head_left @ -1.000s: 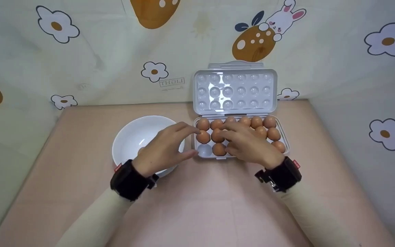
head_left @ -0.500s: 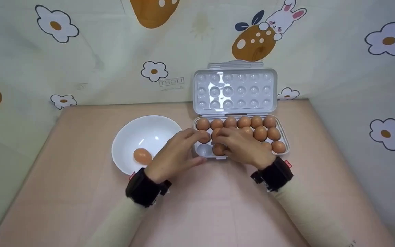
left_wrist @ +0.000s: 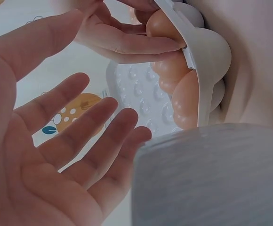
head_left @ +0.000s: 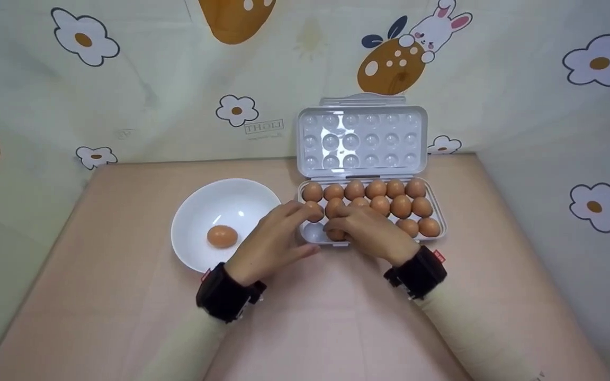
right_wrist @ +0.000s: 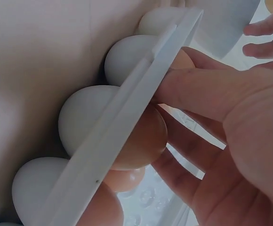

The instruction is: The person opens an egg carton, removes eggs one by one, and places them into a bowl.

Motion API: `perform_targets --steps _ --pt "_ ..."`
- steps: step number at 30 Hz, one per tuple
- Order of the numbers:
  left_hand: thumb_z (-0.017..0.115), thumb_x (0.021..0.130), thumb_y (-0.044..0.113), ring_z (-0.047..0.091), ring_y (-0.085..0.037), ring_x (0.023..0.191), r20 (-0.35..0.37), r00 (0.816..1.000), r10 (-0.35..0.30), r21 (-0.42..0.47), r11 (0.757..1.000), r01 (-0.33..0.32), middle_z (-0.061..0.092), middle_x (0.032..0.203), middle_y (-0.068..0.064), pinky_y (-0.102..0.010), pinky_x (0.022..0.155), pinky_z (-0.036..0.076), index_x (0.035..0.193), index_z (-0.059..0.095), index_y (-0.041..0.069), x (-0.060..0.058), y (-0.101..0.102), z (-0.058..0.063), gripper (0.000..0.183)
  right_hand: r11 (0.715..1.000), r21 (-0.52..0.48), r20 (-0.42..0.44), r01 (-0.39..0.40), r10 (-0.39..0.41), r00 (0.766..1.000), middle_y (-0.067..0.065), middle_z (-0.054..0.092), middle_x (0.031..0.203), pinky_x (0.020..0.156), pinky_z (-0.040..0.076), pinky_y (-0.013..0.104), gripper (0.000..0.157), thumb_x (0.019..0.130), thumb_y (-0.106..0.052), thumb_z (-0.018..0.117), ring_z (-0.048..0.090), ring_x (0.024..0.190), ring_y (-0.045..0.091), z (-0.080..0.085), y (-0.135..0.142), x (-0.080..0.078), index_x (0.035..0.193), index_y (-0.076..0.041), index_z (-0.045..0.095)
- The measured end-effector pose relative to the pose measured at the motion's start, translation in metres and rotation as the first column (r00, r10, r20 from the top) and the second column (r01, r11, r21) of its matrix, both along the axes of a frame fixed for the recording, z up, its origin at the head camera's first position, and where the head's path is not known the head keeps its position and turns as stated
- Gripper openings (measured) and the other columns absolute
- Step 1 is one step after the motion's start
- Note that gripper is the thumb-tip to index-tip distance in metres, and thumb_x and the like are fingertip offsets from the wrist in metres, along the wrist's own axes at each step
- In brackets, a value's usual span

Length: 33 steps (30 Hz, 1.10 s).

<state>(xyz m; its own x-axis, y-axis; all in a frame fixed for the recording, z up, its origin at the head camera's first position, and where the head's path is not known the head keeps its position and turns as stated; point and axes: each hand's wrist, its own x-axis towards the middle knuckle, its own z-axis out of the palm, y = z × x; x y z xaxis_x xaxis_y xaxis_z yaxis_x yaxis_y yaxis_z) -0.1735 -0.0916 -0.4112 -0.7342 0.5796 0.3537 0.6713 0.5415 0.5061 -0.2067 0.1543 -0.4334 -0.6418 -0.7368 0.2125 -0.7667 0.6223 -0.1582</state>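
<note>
A white egg box point(head_left: 314, 233) stands open with brown eggs in rows; its front-left hollow holds no egg. My right hand point(head_left: 371, 230) reaches over the front row, thumb and fingers pinching the egg point(head_left: 335, 235) beside that hollow. In the right wrist view this egg point(right_wrist: 182, 60) is mostly covered by the thumb. My left hand point(head_left: 265, 246) hovers between bowl and box, its fingertips close to the left egg point(head_left: 313, 211) of the middle row. Spread, loosely bent fingers point(left_wrist: 87, 134) with nothing in them show in the left wrist view.
A white bowl point(head_left: 188, 211) stands left of the box, partly behind the left hand, with one brown egg point(head_left: 222, 236) in it. The box's dimpled lid point(head_left: 362, 124) stands up against the patterned cloth point(head_left: 172, 95). Pinkish cloth point(head_left: 305, 328) covers the table.
My left hand has moved right and slightly down, uncovering the egg in the bowl, which has turned a little. My right hand has shifted left and taken hold of the front-row egg.
</note>
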Motion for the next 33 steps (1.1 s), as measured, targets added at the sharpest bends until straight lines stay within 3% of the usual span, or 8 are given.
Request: perform_targets --steps 5,11,14,16,20,27,33 --pt "0.090 0.086 0.020 0.063 -0.026 0.114 0.018 1.000 0.009 -0.004 1.000 -0.008 0.066 0.122 -0.007 -0.042 0.100 0.054 0.128 0.065 0.017 0.000 0.000 0.000 0.049 0.998 -0.060 0.035 -0.015 0.017 0.999 0.000 0.064 0.101 0.077 0.051 0.030 0.023 0.090 0.009 0.072 0.056 0.090 0.015 -0.004 0.002 -0.001 0.094 -0.014 0.073" --pt "0.090 0.087 0.018 0.063 -0.026 0.114 0.019 1.000 0.021 0.021 1.000 -0.021 0.067 0.121 -0.007 -0.042 0.100 0.053 0.129 0.068 0.013 -0.002 -0.001 0.001 0.048 0.993 -0.117 0.013 -0.018 0.019 1.000 -0.001 0.057 0.094 0.078 0.046 0.029 0.026 0.090 0.011 0.069 0.052 0.093 0.013 -0.004 0.008 -0.001 0.097 -0.013 0.065" --pt "0.090 0.087 0.018 0.063 -0.024 0.113 0.029 0.999 0.038 0.028 0.999 -0.039 0.067 0.122 -0.005 -0.041 0.100 0.053 0.130 0.069 0.012 -0.003 -0.001 0.003 0.048 0.987 -0.157 0.017 0.028 -0.026 1.000 -0.001 0.063 0.103 0.088 0.050 0.030 0.025 0.093 0.003 0.075 0.057 0.100 0.014 -0.001 0.012 0.002 0.111 -0.012 0.068" --pt "0.089 0.087 0.018 0.063 -0.024 0.113 0.037 0.998 0.044 0.036 0.998 -0.045 0.067 0.122 -0.004 -0.040 0.100 0.054 0.131 0.068 0.011 -0.003 -0.002 0.004 0.049 0.976 -0.202 0.042 0.077 -0.070 0.997 0.000 0.068 0.114 0.096 0.053 0.033 0.032 0.094 -0.004 0.079 0.061 0.108 0.017 0.003 0.014 0.004 0.124 -0.011 0.069" --pt "0.089 0.088 0.016 0.063 -0.023 0.115 0.042 0.998 0.046 0.058 0.997 -0.048 0.067 0.125 -0.003 -0.037 0.102 0.054 0.136 0.066 0.011 -0.002 -0.002 0.006 0.054 0.933 -0.321 0.112 0.161 -0.131 0.985 0.001 0.068 0.130 0.103 0.055 0.036 0.046 0.094 -0.011 0.082 0.064 0.118 0.017 0.013 0.016 0.012 0.138 -0.012 0.066" --pt "0.090 0.087 0.013 0.063 -0.018 0.113 0.004 0.999 0.041 0.102 0.994 -0.041 0.067 0.127 -0.003 -0.033 0.100 0.056 0.142 0.062 0.012 -0.003 0.001 0.006 0.062 0.824 -0.533 0.191 0.193 -0.104 0.976 0.000 0.070 0.134 0.092 0.061 0.031 0.041 0.098 -0.017 0.078 0.068 0.117 0.013 0.024 0.008 0.022 0.137 -0.010 0.067" --pt "0.090 0.086 0.009 0.067 -0.024 0.110 -0.033 0.999 0.019 0.178 0.984 -0.013 0.067 0.127 -0.010 -0.033 0.096 0.058 0.142 0.061 0.008 -0.004 0.004 0.005 0.063 0.757 -0.608 0.277 0.241 -0.083 0.957 0.003 0.070 0.129 0.089 0.062 0.032 0.040 0.100 -0.021 0.076 0.072 0.106 0.012 0.029 0.004 0.031 0.136 -0.006 0.066"
